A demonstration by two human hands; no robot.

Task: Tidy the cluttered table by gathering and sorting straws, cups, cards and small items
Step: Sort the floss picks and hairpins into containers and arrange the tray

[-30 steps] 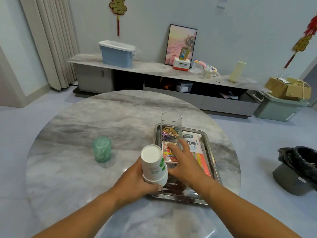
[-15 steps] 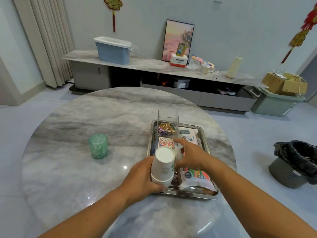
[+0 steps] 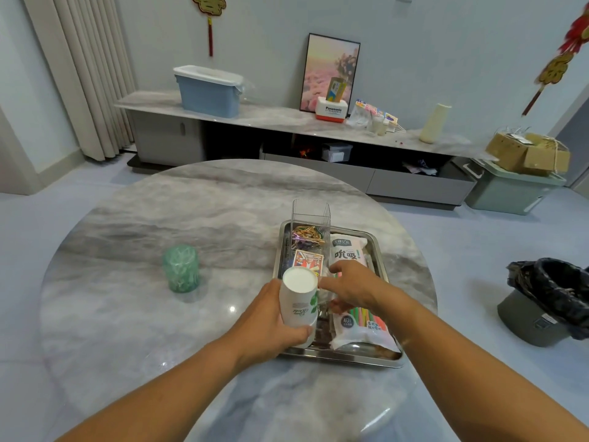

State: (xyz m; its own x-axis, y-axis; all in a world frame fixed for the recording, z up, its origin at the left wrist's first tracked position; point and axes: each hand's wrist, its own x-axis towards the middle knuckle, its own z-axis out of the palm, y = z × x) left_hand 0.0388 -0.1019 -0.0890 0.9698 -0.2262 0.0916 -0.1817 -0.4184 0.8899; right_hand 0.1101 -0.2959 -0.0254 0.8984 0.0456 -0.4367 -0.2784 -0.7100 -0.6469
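A left hand (image 3: 271,317) held its grip around stacked white paper cups (image 3: 299,301) above the steel tray (image 3: 347,360) at the desk's (image 3: 159,218) 4 o'clock; the right hand (image 3: 353,287), fingers loosely curled over the straw packet (image 3: 361,327), grasped nothing visible.

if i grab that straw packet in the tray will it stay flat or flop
Probably flop: the straw packet is a soft plastic bag, already puckered at its near end. The straws inside may stiffen it lengthwise. It looks light, and the glossy film could slip, so support it from underneath when lifting it off the metal tray.
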